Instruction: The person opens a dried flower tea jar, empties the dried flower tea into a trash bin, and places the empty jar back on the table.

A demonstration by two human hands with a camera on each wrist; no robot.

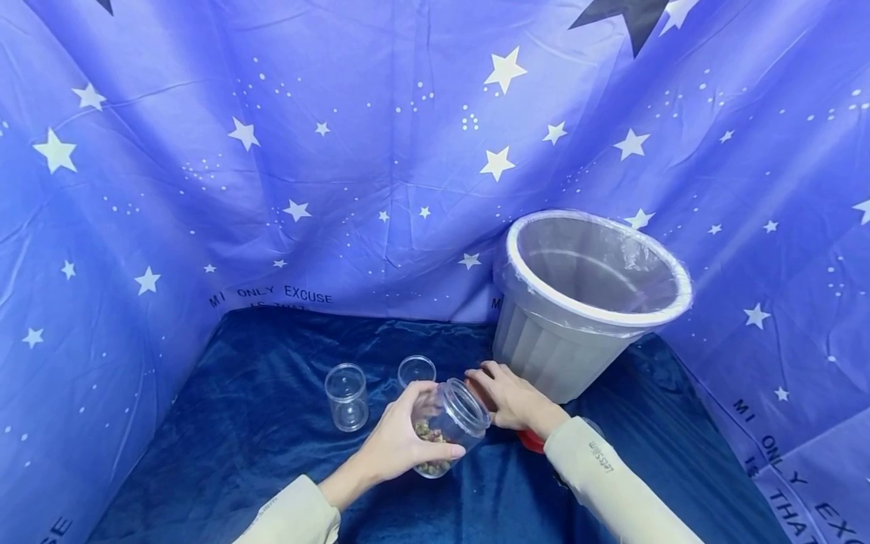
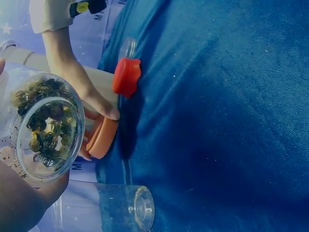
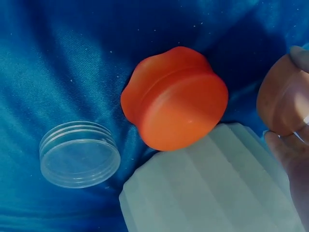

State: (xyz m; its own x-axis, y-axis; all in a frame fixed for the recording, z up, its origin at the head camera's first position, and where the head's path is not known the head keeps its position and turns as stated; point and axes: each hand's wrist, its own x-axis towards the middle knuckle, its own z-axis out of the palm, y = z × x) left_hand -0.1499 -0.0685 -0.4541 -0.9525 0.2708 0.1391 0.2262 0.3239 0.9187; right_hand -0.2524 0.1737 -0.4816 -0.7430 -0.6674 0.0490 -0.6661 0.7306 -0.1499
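My left hand [image 1: 397, 446] grips a tilted clear plastic jar [image 1: 457, 423], its open mouth turned right toward the bin. Dried flower buds or herbs [image 2: 48, 121] lie in its lower part. Beside the jar's mouth, my right hand [image 1: 516, 400] holds a brownish-orange round lid [image 2: 102, 139] on edge, thumb on one side and fingers on the other. A red lid with a wavy rim [image 3: 176, 106] rests by the base of the bin, under my right forearm. Near it lies a clear round lid [image 3: 79, 162].
A grey ribbed bin [image 1: 557, 355] with a clear liner stands at the back right. Two more clear jars stand left of the hands, one upright jar [image 1: 347, 399] and another jar [image 1: 416, 370] partly hidden. Dark blue cloth [image 1: 272, 468] covers the surface; a starry curtain [image 1: 381, 151] hangs behind.
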